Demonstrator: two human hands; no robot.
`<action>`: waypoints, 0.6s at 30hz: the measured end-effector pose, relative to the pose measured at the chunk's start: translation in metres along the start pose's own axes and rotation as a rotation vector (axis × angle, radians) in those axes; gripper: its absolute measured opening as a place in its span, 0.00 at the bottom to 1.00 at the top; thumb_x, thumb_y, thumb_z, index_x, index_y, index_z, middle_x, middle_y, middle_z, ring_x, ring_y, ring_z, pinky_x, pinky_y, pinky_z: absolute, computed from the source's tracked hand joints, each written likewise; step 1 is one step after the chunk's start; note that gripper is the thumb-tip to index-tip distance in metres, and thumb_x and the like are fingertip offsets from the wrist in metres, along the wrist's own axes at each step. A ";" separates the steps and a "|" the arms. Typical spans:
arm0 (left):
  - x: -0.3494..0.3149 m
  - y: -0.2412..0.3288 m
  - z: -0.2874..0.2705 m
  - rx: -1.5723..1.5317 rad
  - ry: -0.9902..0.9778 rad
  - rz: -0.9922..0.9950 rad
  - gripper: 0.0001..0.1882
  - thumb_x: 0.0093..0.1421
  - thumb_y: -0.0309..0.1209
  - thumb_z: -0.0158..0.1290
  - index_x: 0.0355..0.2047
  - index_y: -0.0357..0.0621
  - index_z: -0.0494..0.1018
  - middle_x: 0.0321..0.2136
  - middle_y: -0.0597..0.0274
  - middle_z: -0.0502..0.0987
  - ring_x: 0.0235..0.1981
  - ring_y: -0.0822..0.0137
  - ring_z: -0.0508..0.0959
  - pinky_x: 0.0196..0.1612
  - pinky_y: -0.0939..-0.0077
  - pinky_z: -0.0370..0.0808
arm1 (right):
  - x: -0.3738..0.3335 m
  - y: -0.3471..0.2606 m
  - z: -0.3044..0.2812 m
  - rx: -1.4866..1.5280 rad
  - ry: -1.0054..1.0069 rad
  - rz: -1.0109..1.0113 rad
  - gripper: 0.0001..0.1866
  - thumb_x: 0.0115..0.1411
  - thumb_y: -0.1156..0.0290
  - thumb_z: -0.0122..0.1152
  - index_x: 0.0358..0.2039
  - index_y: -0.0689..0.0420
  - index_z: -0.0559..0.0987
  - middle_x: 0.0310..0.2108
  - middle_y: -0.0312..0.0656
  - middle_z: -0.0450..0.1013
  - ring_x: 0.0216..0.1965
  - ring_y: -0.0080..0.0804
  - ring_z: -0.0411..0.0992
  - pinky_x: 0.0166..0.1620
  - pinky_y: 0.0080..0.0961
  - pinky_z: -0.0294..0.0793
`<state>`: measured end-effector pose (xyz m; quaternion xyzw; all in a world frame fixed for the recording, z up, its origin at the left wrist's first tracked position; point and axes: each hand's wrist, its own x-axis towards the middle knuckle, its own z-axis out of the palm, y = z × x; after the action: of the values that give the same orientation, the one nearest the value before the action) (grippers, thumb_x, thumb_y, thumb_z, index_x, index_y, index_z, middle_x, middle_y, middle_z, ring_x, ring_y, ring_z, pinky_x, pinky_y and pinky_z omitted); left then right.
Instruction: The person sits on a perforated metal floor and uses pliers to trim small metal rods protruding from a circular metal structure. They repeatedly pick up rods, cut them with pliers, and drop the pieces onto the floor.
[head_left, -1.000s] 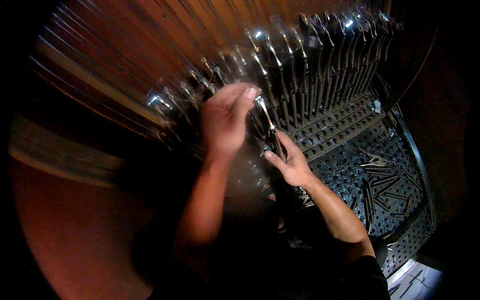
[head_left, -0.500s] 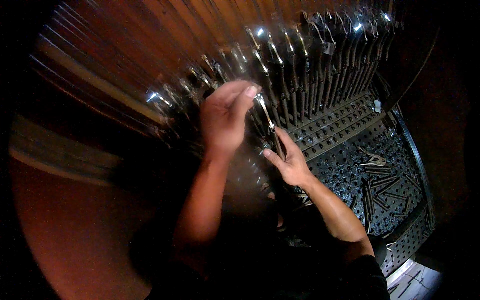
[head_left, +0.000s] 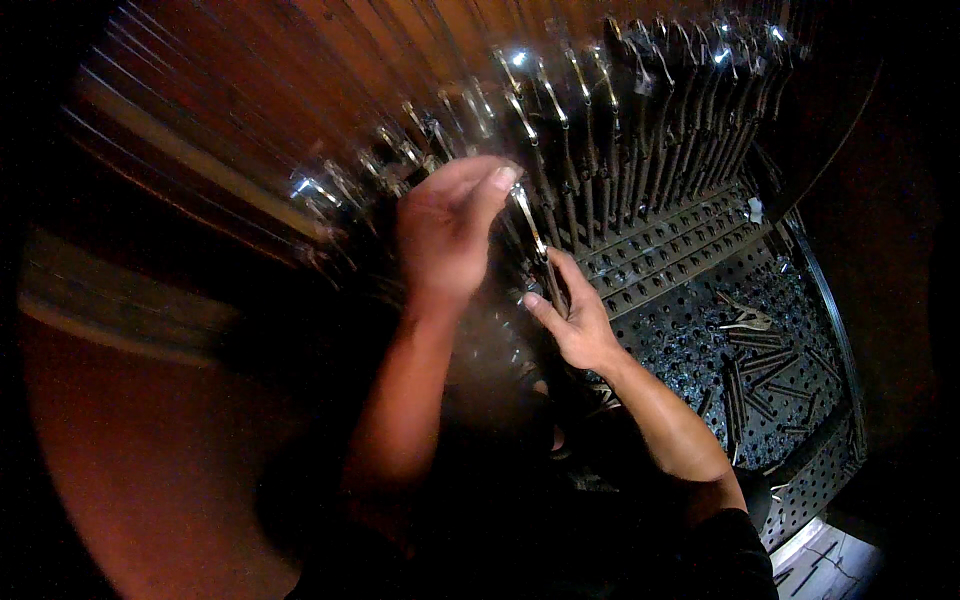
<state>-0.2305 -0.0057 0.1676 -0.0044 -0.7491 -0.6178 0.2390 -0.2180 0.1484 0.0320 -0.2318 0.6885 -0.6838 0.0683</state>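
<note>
My left hand (head_left: 440, 225), slightly blurred, is raised with thumb and fingers pinched at the upper end of a slim shiny metal clip (head_left: 529, 222). Below, the clip runs down into a dark, thin rod (head_left: 555, 283). Around that rod my right hand (head_left: 585, 330) is closed, thumb on its near side and fingers behind. Both pieces tilt, with the top to the left. The rod's lower end is lost behind my right hand and in shadow. My left fingertips partly cover the clip's top.
Upright dark rods (head_left: 640, 160) with shiny tops stand in a curved row beyond my hands, thin lines running up from them. A perforated metal rack (head_left: 690, 240) lies at their feet. Loose dark rods (head_left: 765, 385) and small debris lie on a perforated plate (head_left: 655, 345) at right.
Hardly anything differs. Both hands keep their hold on the clip and rod, with only a slight shift left and up.
</note>
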 end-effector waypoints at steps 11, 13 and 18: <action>-0.001 0.004 0.004 0.023 0.030 0.016 0.10 0.64 0.29 0.59 0.39 0.33 0.81 0.34 0.61 0.84 0.37 0.75 0.80 0.43 0.81 0.75 | 0.000 -0.001 0.000 -0.027 -0.002 -0.018 0.34 0.64 0.65 0.64 0.65 0.65 0.62 0.59 0.52 0.68 0.60 0.37 0.66 0.64 0.31 0.62; -0.001 0.005 0.003 0.026 0.027 0.016 0.10 0.64 0.29 0.59 0.39 0.33 0.81 0.34 0.61 0.84 0.37 0.75 0.81 0.44 0.80 0.75 | 0.000 0.001 0.001 -0.019 -0.002 -0.022 0.35 0.64 0.64 0.64 0.65 0.65 0.62 0.58 0.52 0.68 0.60 0.37 0.66 0.64 0.31 0.63; -0.001 0.007 0.003 -0.026 0.019 -0.007 0.10 0.64 0.29 0.59 0.40 0.33 0.80 0.36 0.60 0.84 0.38 0.74 0.81 0.44 0.80 0.75 | 0.002 -0.005 0.002 -0.031 0.024 -0.038 0.33 0.64 0.63 0.64 0.64 0.64 0.63 0.56 0.52 0.70 0.58 0.37 0.67 0.62 0.31 0.64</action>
<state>-0.2283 -0.0012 0.1730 0.0008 -0.7387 -0.6284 0.2438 -0.2172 0.1459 0.0374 -0.2376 0.6951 -0.6771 0.0432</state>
